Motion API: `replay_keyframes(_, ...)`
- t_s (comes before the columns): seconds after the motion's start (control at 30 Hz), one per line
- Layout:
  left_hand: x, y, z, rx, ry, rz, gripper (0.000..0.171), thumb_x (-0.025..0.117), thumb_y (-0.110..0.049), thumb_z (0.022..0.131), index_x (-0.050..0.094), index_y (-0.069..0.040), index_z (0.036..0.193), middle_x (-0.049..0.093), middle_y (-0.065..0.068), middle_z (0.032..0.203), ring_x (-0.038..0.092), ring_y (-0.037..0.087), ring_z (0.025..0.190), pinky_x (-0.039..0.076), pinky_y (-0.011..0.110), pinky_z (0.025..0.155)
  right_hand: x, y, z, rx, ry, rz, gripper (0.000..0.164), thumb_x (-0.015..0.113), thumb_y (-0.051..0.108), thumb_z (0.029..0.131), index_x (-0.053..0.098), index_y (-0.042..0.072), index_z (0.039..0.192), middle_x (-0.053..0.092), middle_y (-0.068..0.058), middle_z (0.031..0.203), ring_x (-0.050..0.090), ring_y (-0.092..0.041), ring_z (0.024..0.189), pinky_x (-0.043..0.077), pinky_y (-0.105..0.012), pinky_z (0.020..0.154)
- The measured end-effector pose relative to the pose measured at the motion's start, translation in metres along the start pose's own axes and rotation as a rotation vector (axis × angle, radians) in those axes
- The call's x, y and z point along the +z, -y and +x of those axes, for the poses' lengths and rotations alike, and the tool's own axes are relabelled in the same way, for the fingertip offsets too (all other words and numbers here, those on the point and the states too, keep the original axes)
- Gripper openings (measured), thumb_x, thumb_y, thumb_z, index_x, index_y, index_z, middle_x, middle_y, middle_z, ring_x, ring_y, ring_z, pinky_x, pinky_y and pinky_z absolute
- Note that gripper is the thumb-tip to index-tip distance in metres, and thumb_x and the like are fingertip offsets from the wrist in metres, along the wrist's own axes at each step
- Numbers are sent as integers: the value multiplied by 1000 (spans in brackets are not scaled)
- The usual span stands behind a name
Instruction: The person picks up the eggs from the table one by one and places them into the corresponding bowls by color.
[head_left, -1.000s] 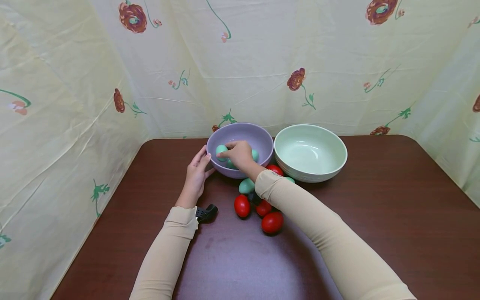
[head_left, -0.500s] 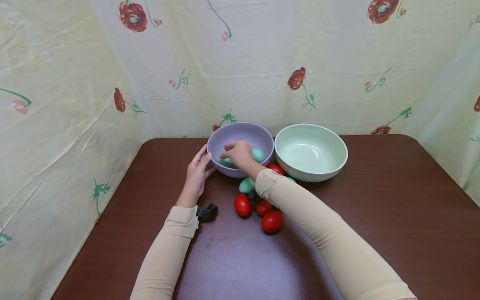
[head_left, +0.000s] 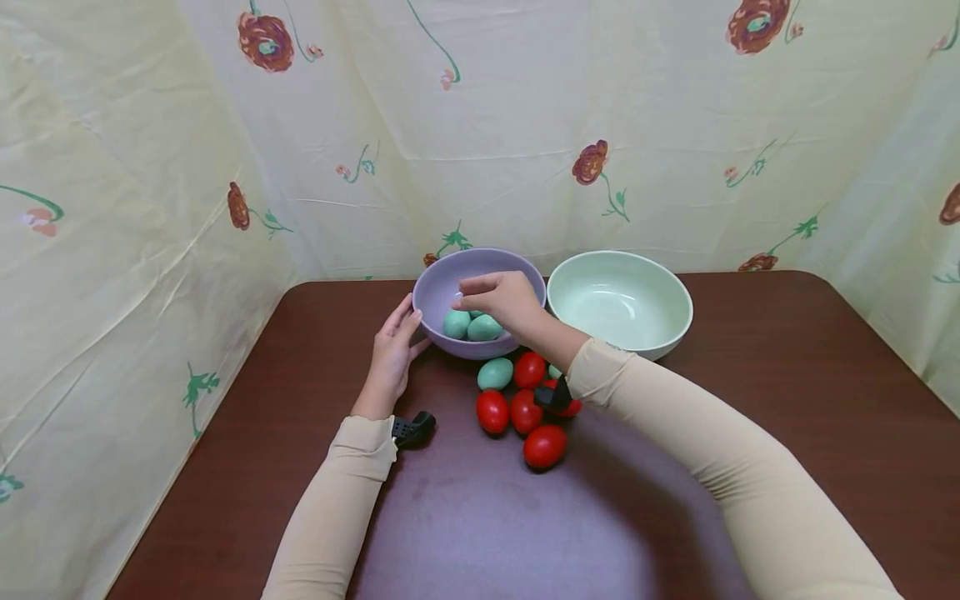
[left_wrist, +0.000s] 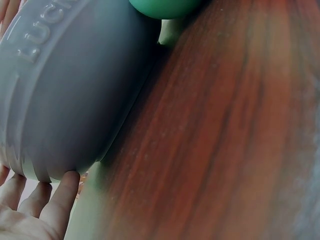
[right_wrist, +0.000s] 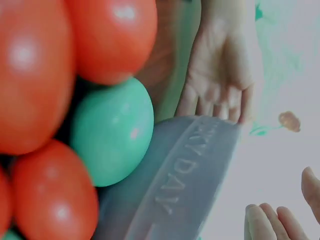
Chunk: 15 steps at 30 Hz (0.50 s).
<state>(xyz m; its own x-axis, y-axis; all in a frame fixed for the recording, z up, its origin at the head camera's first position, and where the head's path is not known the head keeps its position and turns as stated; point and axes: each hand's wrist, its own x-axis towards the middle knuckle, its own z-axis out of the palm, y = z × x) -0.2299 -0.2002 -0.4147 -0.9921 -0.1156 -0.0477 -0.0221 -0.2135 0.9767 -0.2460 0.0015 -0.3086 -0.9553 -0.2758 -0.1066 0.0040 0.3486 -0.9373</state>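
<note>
My left hand [head_left: 392, 354] rests against the left side of the purple bowl [head_left: 480, 258]. Its fingers [left_wrist: 62, 197] lie fairly straight against the outer wall, with the thumb at the rim. Inside the bowl are several mint-green eggs [head_left: 486, 327]. Over the bowl's near right part hovers my right hand [head_left: 504, 300], holding nothing; its thumb and fingertips stand apart in the right wrist view. A loose green egg [head_left: 495, 374] and several red eggs [head_left: 545, 446] lie in front of the bowl. Another green egg [head_left: 554, 372] is partly hidden by the right forearm.
A pale green bowl [head_left: 621, 287] stands right beside the purple one. Both are near the far edge of the dark wooden table [head_left: 787, 400]. Behind hangs a flowered curtain [head_left: 510, 108]. Each wrist wears a black camera mount [head_left: 413, 428].
My right hand has let go of a green egg inside the purple bowl and moved up and to the right. More eggs now show. The left hand keeps its place.
</note>
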Motion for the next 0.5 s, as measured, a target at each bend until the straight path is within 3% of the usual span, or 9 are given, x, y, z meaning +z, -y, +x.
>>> replay_keyframes(0.37, 0, 1, 1, 0, -10, 8, 55, 55, -28, 103, 37, -21, 155, 33, -1, 163, 40, 16, 145, 44, 47, 112, -40, -20, -52, 27, 77, 57, 39, 79, 27, 85, 73, 16, 122, 73, -3, 121, 61, -18, 121, 49, -41, 106)
replay_keyframes(0.5, 0, 1, 1, -3, -8, -1, 55, 54, -27, 103, 37, -20, 155, 32, 0, 163, 39, 16, 145, 43, 48, 112, -49, -30, -67, 26, 86, 74, 38, 78, 26, 86, 73, 15, 122, 74, -4, 119, 64, -15, 117, 50, -36, 103)
